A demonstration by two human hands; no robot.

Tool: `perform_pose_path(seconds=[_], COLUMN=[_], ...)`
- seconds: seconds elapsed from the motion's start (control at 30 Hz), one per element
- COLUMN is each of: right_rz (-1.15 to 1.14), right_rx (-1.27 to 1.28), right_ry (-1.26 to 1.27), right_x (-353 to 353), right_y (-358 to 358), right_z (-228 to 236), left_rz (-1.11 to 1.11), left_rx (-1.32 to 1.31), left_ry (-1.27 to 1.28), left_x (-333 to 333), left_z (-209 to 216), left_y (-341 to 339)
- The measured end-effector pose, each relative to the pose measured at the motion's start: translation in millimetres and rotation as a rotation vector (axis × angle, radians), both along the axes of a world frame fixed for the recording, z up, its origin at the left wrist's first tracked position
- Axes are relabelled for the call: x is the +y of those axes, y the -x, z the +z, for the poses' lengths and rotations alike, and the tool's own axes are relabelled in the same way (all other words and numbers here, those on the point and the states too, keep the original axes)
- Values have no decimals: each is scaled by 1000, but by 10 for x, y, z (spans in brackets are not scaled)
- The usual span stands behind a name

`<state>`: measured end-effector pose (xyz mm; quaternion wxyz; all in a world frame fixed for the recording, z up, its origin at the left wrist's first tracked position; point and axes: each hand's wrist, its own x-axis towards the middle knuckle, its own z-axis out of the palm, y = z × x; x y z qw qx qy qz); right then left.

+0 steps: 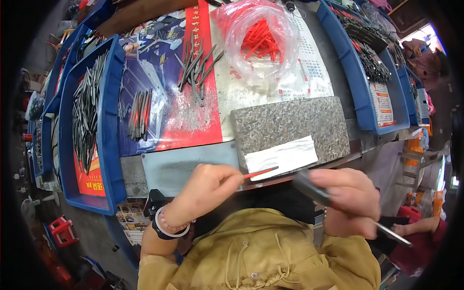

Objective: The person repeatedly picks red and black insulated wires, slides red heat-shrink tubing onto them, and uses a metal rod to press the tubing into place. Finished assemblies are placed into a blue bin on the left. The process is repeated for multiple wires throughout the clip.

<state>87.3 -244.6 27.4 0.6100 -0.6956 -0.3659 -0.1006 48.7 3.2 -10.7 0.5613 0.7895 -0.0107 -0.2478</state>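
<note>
Mustard shirt (256, 256) lies closest — left hand (212, 186), forearm angled inward, pinches a red, dark-tipped stick (258, 173) over the white pad (292, 151); right hand (350, 193), blurred, curls tightly around a dark tool (311, 188).

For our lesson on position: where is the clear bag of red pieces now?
In the head view, the clear bag is top, right of centre, beyond the speckled stone slab and left of a blue tray.

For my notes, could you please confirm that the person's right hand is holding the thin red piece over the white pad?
Not quite: the head view shows that the person's left hand is holding the thin red piece over the white pad.
</note>
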Motion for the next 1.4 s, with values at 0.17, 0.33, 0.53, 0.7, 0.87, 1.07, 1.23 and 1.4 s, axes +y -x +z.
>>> perform_pose_path(seconds=[0.17,0.33,0.53,0.7,0.87,1.07,1.23,1.4], right_rz=[-20,-284,-328,-300,-88,-52,-55,44], right_rx=[448,457,380,268,-212,127,111,-14], right_ry=[346,-54,-139,70,-76,439,370,381], right_x=[-50,-309,-374,-312,-183,112,105,307], right_y=[29,276,407,307,68,-186,-110,-95], right_z=[-109,-83,-106,21,81,-117,-46,-120], left_rz=[-15,109,226,178,107,121,183,194], left_rx=[-53,-192,-665,-995,-1082,-962,-929,-906], left_ry=[2,43,-100,-383,-490,-427,-396,-392], left_x=[6,-29,-451,-659,-664,-505,-400,-409], left_z=[49,299,145,-181,-283,-264,-268,-276], left_y=[-1,188,203,30,37,62,88,93])
